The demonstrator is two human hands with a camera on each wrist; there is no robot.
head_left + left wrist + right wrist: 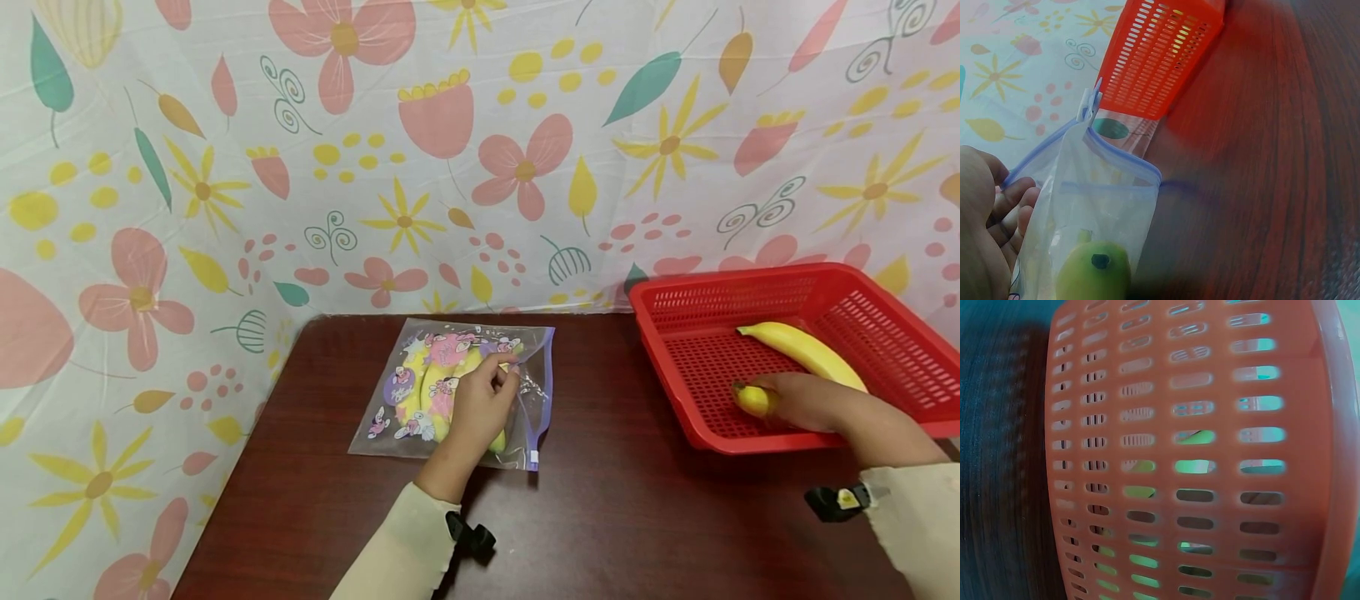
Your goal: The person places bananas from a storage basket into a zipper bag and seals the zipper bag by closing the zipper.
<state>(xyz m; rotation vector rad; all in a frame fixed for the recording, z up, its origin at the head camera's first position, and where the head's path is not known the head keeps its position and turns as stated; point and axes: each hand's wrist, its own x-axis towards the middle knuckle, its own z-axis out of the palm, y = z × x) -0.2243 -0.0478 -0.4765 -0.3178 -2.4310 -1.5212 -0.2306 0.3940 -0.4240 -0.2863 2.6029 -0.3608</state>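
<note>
My left hand lies over a clear zip bag with pink and purple cartoon prints. Its thumb and finger pinch the purple-edged mouth, which gapes in the left wrist view. Inside the bag are bananas; the tip of one banana shows near the mouth. Inside the red basket, my right hand grips a banana, mostly covered by the fingers. Another banana lies just behind that hand. From the right wrist, the basket wall screens most of the hand.
The dark wooden table carries both the bag and the basket, with the basket to the right. A flower-printed cloth hangs along the table's back and left edges. The bag's white slider sits at its near corner.
</note>
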